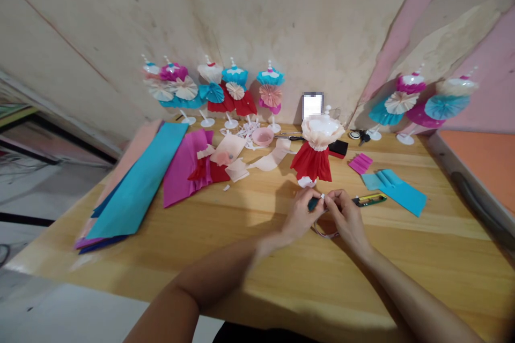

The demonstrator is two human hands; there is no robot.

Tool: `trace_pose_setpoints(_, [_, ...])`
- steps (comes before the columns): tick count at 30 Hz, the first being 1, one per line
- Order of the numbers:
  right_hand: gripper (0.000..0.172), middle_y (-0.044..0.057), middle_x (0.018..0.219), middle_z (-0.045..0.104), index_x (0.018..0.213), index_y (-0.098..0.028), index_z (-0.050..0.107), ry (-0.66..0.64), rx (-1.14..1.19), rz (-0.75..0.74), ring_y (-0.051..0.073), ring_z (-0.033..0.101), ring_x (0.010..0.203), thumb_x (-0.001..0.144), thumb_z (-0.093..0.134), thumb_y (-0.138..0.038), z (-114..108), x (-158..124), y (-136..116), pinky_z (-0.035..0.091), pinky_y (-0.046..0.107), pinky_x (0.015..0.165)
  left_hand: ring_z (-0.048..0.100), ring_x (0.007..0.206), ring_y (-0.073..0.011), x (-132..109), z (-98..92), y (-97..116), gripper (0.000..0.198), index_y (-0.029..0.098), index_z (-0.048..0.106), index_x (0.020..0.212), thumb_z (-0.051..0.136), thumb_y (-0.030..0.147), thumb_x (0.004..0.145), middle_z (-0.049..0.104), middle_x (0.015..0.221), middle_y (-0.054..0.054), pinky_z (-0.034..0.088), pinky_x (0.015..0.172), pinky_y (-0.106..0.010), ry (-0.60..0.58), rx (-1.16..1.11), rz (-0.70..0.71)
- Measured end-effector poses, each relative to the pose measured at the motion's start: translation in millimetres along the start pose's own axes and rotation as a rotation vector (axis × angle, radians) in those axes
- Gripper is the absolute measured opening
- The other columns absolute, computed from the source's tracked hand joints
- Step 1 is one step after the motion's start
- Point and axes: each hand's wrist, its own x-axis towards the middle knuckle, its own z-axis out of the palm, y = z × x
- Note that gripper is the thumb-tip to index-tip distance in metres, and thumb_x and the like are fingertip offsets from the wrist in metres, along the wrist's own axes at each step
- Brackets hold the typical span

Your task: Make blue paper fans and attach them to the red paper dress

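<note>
My left hand (300, 214) and my right hand (348, 220) meet above the front middle of the table, both with fingers pinched. Between their fingertips is a small white piece (322, 196), too small to name for sure. Something dark teal (313, 203) shows by my left fingers; its kind is unclear. Under the hands, partly hidden, is a thin pale pink loop (325, 234). Just beyond stands a small mannequin (322, 127) in a cream paper ruffle top and a red pleated skirt (311, 163). Right of my right hand lies a yellow and green thread snipper (370, 200).
Several dressed mannequins (231, 91) line the wall, two more (402, 102) at right. Paper sheets (137, 187) lie left, beside magenta crepe paper (185, 171), cream scraps (273, 158) and a pink ring (263, 136). Blue paper (402, 193), keys (364, 138) and a phone (313, 104) are farther right.
</note>
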Motion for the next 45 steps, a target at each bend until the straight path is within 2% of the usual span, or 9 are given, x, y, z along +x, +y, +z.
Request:
trace_pose_setpoints(5, [0.026, 0.003, 0.080, 0.063, 0.095, -0.024, 0.051, 0.025, -0.029, -0.023, 0.020, 0.061, 0.074, 0.094, 0.051, -0.050, 2.6, -1.0, 2.2, 0.048, 0.033, 0.068, 0.060, 0.100, -0.0199, 0.5, -1.3, 0.3, 0.005, 0.020, 0.059, 0.090, 0.055, 0.024, 0.090, 0.064, 0.093, -0.005, 0.048, 0.092, -0.036, 0.002, 0.029, 0.039])
trace_pose_setpoints(14, [0.026, 0.001, 0.078, 0.063, 0.094, -0.025, 0.051, 0.025, 0.069, 0.027, 0.019, 0.060, 0.070, 0.094, 0.051, -0.051, 3.4, -2.0, -4.6, 0.048, 0.032, 0.065, 0.060, 0.102, -0.0210, 0.3, -5.7, 4.5, 0.012, 0.020, 0.061, 0.095, 0.051, 0.027, 0.095, 0.065, 0.094, -0.007, 0.048, 0.094, -0.038, -0.017, -0.002, 0.130])
trace_pose_setpoints(22, [0.030, 0.001, 0.074, 0.063, 0.093, -0.025, 0.051, 0.033, 0.076, 0.027, 0.019, 0.060, 0.064, 0.093, 0.051, -0.055, 3.3, -1.6, -3.9, 0.043, 0.030, 0.052, 0.060, 0.100, -0.0200, -1.4, -4.9, 2.3, 0.016, 0.020, 0.061, 0.098, 0.050, 0.030, 0.097, 0.065, 0.096, -0.007, 0.048, 0.093, -0.037, -0.035, -0.028, 0.116])
trace_pose_setpoints(28, [0.026, 0.001, 0.077, 0.063, 0.094, -0.025, 0.049, 0.039, 0.056, 0.028, 0.019, 0.060, 0.066, 0.094, 0.049, -0.051, 5.2, -2.5, -2.5, 0.044, 0.030, 0.055, 0.059, 0.105, -0.0200, -0.7, -4.1, 2.8, 0.015, 0.019, 0.061, 0.096, 0.051, 0.031, 0.097, 0.065, 0.095, -0.007, 0.046, 0.095, -0.036, -0.026, -0.052, 0.103])
trace_pose_setpoints(34, [0.023, 0.002, 0.078, 0.065, 0.098, -0.025, 0.048, 0.044, 0.038, 0.014, 0.019, 0.061, 0.065, 0.095, 0.050, -0.048, 7.6, -7.6, -7.6, 0.044, 0.030, 0.054, 0.059, 0.098, -0.0184, -1.6, -4.2, 9.8, 0.018, 0.019, 0.060, 0.093, 0.048, 0.031, 0.098, 0.064, 0.094, -0.006, 0.047, 0.093, -0.033, 0.012, -0.095, 0.035])
trace_pose_setpoints(37, [0.026, 0.001, 0.073, 0.066, 0.107, -0.025, 0.046, 0.063, 0.037, 0.020, 0.020, 0.063, 0.062, 0.094, 0.051, -0.047, 6.5, -10.0, -13.1, 0.045, 0.031, 0.054, 0.059, 0.094, -0.0172, -4.3, -3.0, 12.2, 0.019, 0.019, 0.059, 0.092, 0.047, 0.033, 0.098, 0.062, 0.093, -0.006, 0.047, 0.089, -0.031, 0.035, -0.126, 0.016])
trace_pose_setpoints(40, [0.034, -0.001, 0.071, 0.067, 0.117, -0.025, 0.044, 0.040, 0.043, 0.034, 0.020, 0.066, 0.064, 0.093, 0.055, -0.047, 2.1, -8.3, -16.3, 0.049, 0.031, 0.059, 0.058, 0.090, -0.0161, -6.5, -1.3, 12.1, 0.019, 0.019, 0.058, 0.094, 0.047, 0.033, 0.098, 0.061, 0.092, -0.005, 0.048, 0.085, -0.030, 0.058, -0.155, -0.001])
trace_pose_setpoints(45, [0.026, 0.005, 0.091, 0.072, 0.104, -0.023, 0.058, -0.041, 0.050, -0.035, 0.022, 0.070, 0.084, 0.093, 0.056, -0.046, -3.8, -2.1, -12.6, 0.054, 0.036, 0.079, 0.058, 0.091, -0.0164, -5.5, 1.2, 7.2, 0.019, 0.019, 0.059, 0.095, 0.048, 0.034, 0.098, 0.061, 0.095, -0.005, 0.048, 0.084, -0.029, 0.057, -0.190, -0.040])
